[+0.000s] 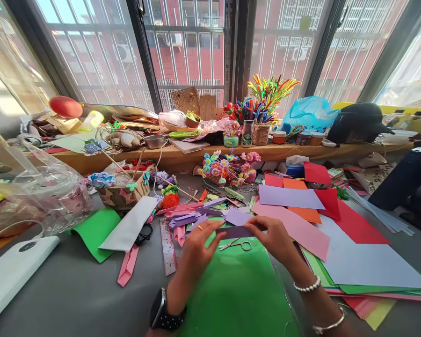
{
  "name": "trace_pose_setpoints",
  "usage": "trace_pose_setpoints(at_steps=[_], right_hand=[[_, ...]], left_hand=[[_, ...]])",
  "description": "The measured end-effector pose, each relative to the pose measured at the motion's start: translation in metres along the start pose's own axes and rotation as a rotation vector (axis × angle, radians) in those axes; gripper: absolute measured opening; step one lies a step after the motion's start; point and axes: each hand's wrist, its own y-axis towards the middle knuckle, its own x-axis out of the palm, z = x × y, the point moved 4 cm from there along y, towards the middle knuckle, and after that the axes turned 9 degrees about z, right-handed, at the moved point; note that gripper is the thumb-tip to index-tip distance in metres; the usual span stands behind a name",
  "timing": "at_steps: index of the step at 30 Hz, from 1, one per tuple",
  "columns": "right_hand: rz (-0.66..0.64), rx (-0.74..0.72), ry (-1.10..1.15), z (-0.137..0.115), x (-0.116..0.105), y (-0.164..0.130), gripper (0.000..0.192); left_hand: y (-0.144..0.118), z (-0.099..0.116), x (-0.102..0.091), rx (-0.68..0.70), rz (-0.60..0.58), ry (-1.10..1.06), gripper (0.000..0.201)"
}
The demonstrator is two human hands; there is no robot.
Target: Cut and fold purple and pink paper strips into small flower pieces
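Both of my hands hold a narrow purple paper strip (233, 231) above a green sheet (238, 290) on the grey table. My left hand (198, 250), with a black watch on its wrist, pinches the strip's left end. My right hand (275, 241), wearing a bead bracelet, pinches the right end. Small scissors (236, 244) lie on the green sheet just under the strip. More folded purple and pink strips (189, 217) lie to the left of my hands.
Stacked coloured paper sheets (337, 234) spread to the right. A ruler (167, 245), a white paper (129, 224) and a basket (122, 194) sit at left. Paper flowers (228, 168) and jars crowd the wooden sill (182, 157). A plastic bag (38, 187) is far left.
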Motion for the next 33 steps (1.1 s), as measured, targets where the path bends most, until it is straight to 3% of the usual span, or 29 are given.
trace_pose_setpoints(at_steps=[3, 6, 10, 13, 17, 28, 33], right_hand=[[-0.080, 0.000, 0.056, -0.006, 0.013, -0.004, 0.019], [-0.118, 0.047, 0.129, -0.006, 0.018, -0.006, 0.021], [-0.141, 0.142, 0.266, -0.006, 0.016, -0.006, 0.025], [-0.162, 0.197, 0.417, -0.009, 0.015, -0.007, 0.030], [-0.173, 0.173, 0.464, -0.015, 0.017, -0.009, 0.031], [-0.101, 0.113, 0.468, -0.016, 0.020, -0.009, 0.023], [0.034, 0.125, 0.406, -0.012, 0.019, -0.009, 0.025]], left_hand=[[-0.006, 0.016, 0.014, 0.175, -0.120, 0.041, 0.033], [-0.009, 0.020, 0.020, 0.186, -0.160, 0.068, 0.030], [-0.008, 0.017, 0.019, 0.043, -0.140, -0.016, 0.026], [-0.006, 0.015, 0.017, -0.152, -0.132, -0.193, 0.026], [-0.006, 0.013, 0.018, -0.378, -0.175, -0.423, 0.030], [-0.010, 0.009, 0.021, -0.608, -0.241, -0.688, 0.030], [-0.011, 0.008, 0.020, -0.638, -0.198, -0.728, 0.034]])
